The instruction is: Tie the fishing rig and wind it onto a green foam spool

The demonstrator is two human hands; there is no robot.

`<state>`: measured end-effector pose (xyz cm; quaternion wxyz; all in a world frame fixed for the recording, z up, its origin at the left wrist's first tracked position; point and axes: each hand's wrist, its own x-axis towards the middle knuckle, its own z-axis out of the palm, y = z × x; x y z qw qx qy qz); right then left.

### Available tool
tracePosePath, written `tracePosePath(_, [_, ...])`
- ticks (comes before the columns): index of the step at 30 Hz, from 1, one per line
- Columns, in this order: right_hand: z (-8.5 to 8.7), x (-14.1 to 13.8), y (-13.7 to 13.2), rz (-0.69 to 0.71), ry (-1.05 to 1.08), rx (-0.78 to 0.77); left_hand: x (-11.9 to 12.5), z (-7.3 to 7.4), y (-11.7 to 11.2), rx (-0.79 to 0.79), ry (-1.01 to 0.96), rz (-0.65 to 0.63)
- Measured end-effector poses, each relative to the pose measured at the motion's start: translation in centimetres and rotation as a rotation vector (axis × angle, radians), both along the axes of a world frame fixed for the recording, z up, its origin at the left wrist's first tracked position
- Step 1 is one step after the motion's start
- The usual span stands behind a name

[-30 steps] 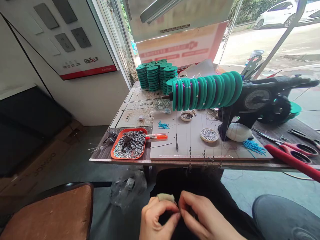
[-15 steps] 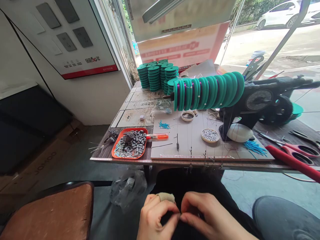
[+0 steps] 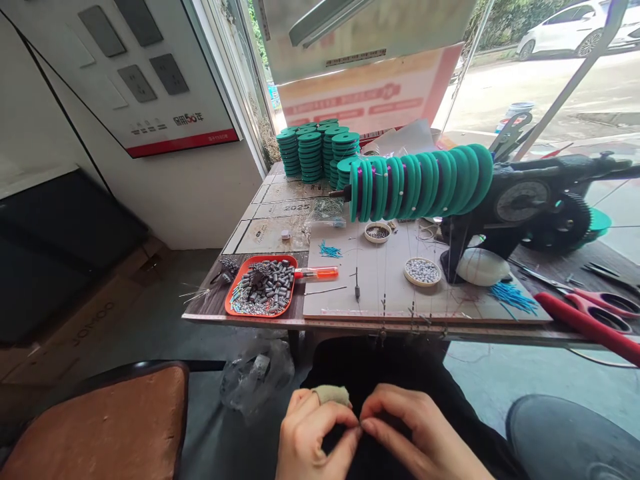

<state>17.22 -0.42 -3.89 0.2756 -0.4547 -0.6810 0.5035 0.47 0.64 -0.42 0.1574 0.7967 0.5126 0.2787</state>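
Observation:
Low in the view, over dark-clothed legs, my left hand (image 3: 320,430) pinches thumb and forefinger together; a beige wrap (image 3: 333,395) covers one of its fingers. My right hand (image 3: 407,427) pinches right beside it, the fingertips of both nearly touching. Whatever lies between the fingertips is too small to make out. Beyond them, thin lines hang from a row of green spools (image 3: 420,183) on a dark winding machine (image 3: 523,200). Small dark fittings hang on these lines near the table's front edge. One grey weight (image 3: 357,292) lies on the pale board (image 3: 325,303).
An orange tray (image 3: 227,300) holds grey weights and small metal parts. Round dishes of white beads (image 3: 423,271) and dark beads (image 3: 377,232) stand on the board. Red-handled scissors (image 3: 600,310) lie right. Stacked green spools (image 3: 310,157) stand behind. A brown chair (image 3: 100,420) is at left.
The view has shifted very slightly, so the table and machine sit a little further right. Both hands keep their pinch, and the right one has shifted slightly.

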Motion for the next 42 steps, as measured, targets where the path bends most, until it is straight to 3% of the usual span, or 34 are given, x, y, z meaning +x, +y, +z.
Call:
tracePosePath(2, [-0.2, -0.1, -0.1, -0.007, -0.002, 0.026, -0.1, -0.1, -0.1, -0.069, -0.059, 0.047])
tracePosePath(5, [-0.6, -0.1, -0.3, -0.056, 0.017, 0.069, -0.3, -0.1, 0.0, -0.331, -0.215, 0.193])
tracePosePath(7, [-0.9, -0.1, -0.4, -0.119, 0.056, 0.111, -0.4, -0.8, 0.1, -0.521, -0.419, 0.263])
tracePosePath(10, [-1.5, -0.3, -0.7, -0.207, 0.138, 0.155, -0.1, -2.8, -0.1, -0.802, -0.886, 0.268])
tracePosePath(13, [-1.8, -0.6, -0.9, -0.203, 0.158, 0.031, 0.7, -4.6, -0.6, -0.914, -1.339, 0.378])
tracePosePath(16, [-1.8, -1.0, -1.0, -0.130, 0.197, -0.186, 1.5, -4.8, -0.8, -0.886, -1.449, 0.412])
tracePosePath(21, [-1.9, -1.4, -0.7, -0.068, 0.310, -0.346, 1.7, -3.4, -0.6, -0.791, -1.347, 0.390])
tracePosePath(24, [-1.7, -1.3, -0.5, -0.103, 0.361, -0.382, 1.1, -3.0, -0.6, -0.684, -1.170, 0.424])
tracePosePath(27, [-0.9, -0.8, -0.3, -0.175, 0.291, -0.327, 0.2, -3.3, -0.7, -0.405, -0.748, 0.394])
tracePosePath(30, [-0.1, -0.5, -0.4, -0.124, 0.145, -0.180, -0.6, -3.7, -0.8, -0.045, -0.303, 0.248])
tracePosePath(33, [0.1, -0.6, -0.6, -0.085, 0.065, -0.046, -0.7, -3.4, -0.7, 0.206, -0.046, 0.159])
tracePosePath(37, [-0.2, -0.8, -0.6, -0.078, 0.016, 0.011, -0.4, -2.8, -0.8, 0.337, 0.095, 0.120])
tracePosePath(42, [-0.4, -0.9, -0.5, -0.075, 0.008, 0.027, 0.1, -3.6, -1.1, 0.308, 0.026, 0.174])
